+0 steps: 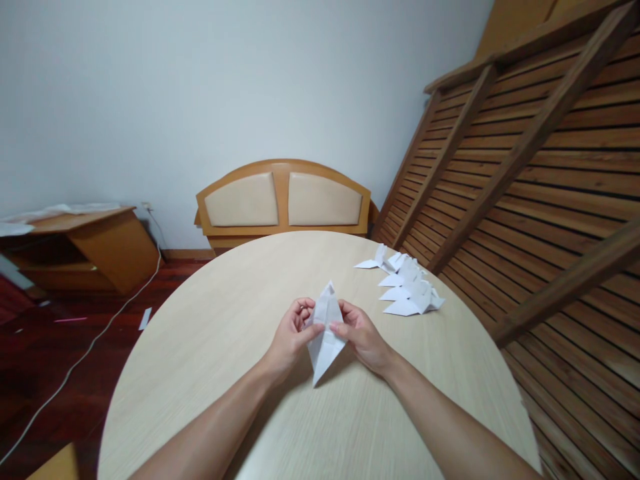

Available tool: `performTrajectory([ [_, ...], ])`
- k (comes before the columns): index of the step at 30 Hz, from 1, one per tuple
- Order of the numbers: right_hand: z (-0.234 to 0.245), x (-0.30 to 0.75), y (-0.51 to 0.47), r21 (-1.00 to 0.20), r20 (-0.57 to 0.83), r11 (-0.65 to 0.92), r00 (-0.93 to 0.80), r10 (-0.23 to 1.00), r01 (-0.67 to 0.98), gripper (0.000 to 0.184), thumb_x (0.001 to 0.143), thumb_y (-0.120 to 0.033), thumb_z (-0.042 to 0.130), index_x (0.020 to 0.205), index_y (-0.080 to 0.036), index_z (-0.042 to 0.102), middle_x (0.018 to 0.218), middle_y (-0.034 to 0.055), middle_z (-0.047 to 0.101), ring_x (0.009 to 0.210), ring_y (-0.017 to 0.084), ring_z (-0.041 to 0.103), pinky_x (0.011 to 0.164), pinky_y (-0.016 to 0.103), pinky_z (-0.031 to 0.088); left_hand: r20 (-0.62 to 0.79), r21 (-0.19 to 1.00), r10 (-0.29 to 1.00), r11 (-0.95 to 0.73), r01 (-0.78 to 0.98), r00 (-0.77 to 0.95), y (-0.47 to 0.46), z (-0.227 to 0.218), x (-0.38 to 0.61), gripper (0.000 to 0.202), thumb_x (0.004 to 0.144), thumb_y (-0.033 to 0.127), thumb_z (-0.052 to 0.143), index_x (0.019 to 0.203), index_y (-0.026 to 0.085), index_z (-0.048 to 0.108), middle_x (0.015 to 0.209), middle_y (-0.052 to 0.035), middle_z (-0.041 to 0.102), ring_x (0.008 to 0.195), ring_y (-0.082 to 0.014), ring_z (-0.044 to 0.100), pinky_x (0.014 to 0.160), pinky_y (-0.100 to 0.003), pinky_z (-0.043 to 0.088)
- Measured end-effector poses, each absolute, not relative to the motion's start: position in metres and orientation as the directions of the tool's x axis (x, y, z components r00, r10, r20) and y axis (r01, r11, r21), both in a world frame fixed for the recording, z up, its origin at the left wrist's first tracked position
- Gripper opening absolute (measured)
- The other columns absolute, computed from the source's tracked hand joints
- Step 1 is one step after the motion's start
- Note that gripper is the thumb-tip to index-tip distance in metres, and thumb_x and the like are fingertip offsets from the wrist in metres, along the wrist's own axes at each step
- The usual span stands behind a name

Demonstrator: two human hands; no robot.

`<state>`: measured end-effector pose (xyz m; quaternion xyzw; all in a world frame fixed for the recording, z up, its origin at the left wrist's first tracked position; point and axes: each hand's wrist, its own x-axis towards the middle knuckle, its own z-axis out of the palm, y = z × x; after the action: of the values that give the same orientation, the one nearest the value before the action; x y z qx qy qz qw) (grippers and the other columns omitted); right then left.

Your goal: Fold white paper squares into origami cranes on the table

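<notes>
Both my hands grip one folded white paper bird above the middle of the round table. My left hand pinches its left side, thumb on top and fingers curled at the edge. On its right side, my right hand presses with the thumb while the other fingers go behind the paper. The two thumbs nearly meet at the centre fold. A small bent tip of the bird points away from me, and a long pointed end faces towards me. Its underside is hidden.
Several finished-looking white paper birds lie in an overlapping row at the table's right back. A slatted wooden frame leans close along the right. Behind the table stands a padded headboard. A low wooden desk and a white cable are left.
</notes>
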<state>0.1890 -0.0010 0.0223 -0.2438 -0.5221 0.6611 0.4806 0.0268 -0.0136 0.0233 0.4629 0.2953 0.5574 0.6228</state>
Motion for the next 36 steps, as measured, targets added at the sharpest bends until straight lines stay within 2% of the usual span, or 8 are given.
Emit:
performTrajectory([
  [8, 0.022, 0.190, 0.000, -0.932, 0.150, 0.018, -0.342, 0.928, -0.361, 0.036, 0.073, -0.040, 0.080, 0.097, -0.019, 0.063, 0.082, 0.0003, 0.066, 0.070, 0.015, 0.060, 0.069, 0.028, 0.047, 0.100, 0.943, 0.986, -0.051, -0.330, 0.134, -0.017, 0.032, 0.028, 0.046, 0.063, 0.045, 0.088, 0.073, 0.018, 0.052, 0.065, 0.0039, 0.054, 0.057, -0.0101, 0.049, 0.054, -0.022, 0.034],
  [14, 0.026, 0.189, 0.003, -0.932, 0.183, 0.070, -0.296, 0.937, -0.357, 0.044, 0.067, -0.036, 0.086, 0.075, -0.022, 0.045, 0.070, -0.0061, 0.053, 0.063, 0.011, 0.050, 0.061, 0.023, 0.040, 0.069, 0.942, 0.995, -0.041, -0.332, 0.073, -0.013, 0.026, 0.027, 0.049, 0.068, 0.049, 0.084, 0.074, 0.020, 0.045, 0.057, 0.0083, 0.044, 0.050, -0.0078, 0.040, 0.049, -0.020, 0.025],
  [18, 0.027, 0.189, 0.005, -0.920, 0.190, 0.083, -0.251, 0.949, -0.384, 0.047, 0.063, -0.032, 0.088, 0.083, -0.023, 0.046, 0.075, -0.0067, 0.053, 0.066, 0.010, 0.050, 0.062, 0.022, 0.040, 0.027, 0.915, 0.995, 0.014, -0.404, 0.096, -0.014, 0.025, 0.027, 0.050, 0.068, 0.050, 0.084, 0.075, 0.020, 0.044, 0.058, 0.0076, 0.047, 0.051, -0.0085, 0.043, 0.050, -0.020, 0.028],
  [22, 0.027, 0.190, 0.005, -0.936, 0.153, 0.036, -0.313, 0.937, -0.351, 0.046, 0.065, -0.036, 0.086, 0.084, -0.024, 0.046, 0.073, -0.0074, 0.052, 0.056, 0.009, 0.044, 0.050, 0.020, 0.032, -0.020, 0.870, 0.979, 0.117, -0.480, 0.203, -0.018, 0.031, 0.027, 0.047, 0.064, 0.044, 0.086, 0.075, 0.018, 0.048, 0.064, 0.0040, 0.054, 0.057, -0.0099, 0.049, 0.056, -0.021, 0.036],
  [27, 0.033, 0.192, 0.002, -0.920, 0.142, 0.014, -0.302, 0.943, -0.391, 0.042, 0.065, -0.038, 0.086, 0.080, -0.022, 0.050, 0.074, -0.0044, 0.056, 0.064, 0.012, 0.049, 0.061, 0.024, 0.039, -0.022, 0.846, 0.967, 0.154, -0.511, 0.254, -0.020, 0.035, 0.024, 0.043, 0.062, 0.038, 0.088, 0.073, 0.017, 0.053, 0.065, 0.0020, 0.055, 0.056, -0.0101, 0.048, 0.055, -0.022, 0.034],
  [31, 0.038, 0.193, -0.002, -0.884, 0.111, -0.040, -0.292, 0.950, -0.466, 0.034, 0.075, -0.047, 0.076, 0.076, -0.021, 0.054, 0.068, -0.0034, 0.052, 0.061, 0.013, 0.047, 0.058, 0.024, 0.038, -0.003, 0.829, 0.956, 0.166, -0.535, 0.292, -0.019, 0.034, 0.022, 0.037, 0.070, 0.046, 0.083, 0.076, 0.017, 0.061, 0.072, -0.0020, 0.059, 0.064, -0.0133, 0.052, 0.061, -0.025, 0.040],
  [34, 0.040, 0.194, -0.004, -0.876, 0.093, -0.061, -0.292, 0.952, -0.479, 0.031, 0.075, -0.043, 0.075, 0.091, -0.023, 0.057, 0.077, -0.0017, 0.057, 0.065, 0.015, 0.053, 0.060, 0.025, 0.042, 0.005, 0.835, 0.941, 0.182, -0.520, 0.338, -0.019, 0.033, 0.023, 0.036, 0.070, 0.045, 0.084, 0.082, 0.016, 0.066, 0.080, -0.0046, 0.063, 0.069, -0.0149, 0.055, 0.066, -0.027, 0.042],
  [36, 0.041, 0.195, -0.006, -0.872, 0.093, -0.071, -0.306, 0.947, -0.484, 0.042, 0.074, -0.040, 0.076, 0.108, -0.026, 0.056, 0.088, -0.0001, 0.063, 0.070, 0.016, 0.057, 0.063, 0.025, 0.045, 0.003, 0.837, 0.943, 0.180, -0.517, 0.334, -0.019, 0.033, 0.023, 0.036, 0.067, 0.041, 0.087, 0.085, 0.017, 0.066, 0.082, -0.0048, 0.064, 0.068, -0.0145, 0.055, 0.066, -0.027, 0.042],
])
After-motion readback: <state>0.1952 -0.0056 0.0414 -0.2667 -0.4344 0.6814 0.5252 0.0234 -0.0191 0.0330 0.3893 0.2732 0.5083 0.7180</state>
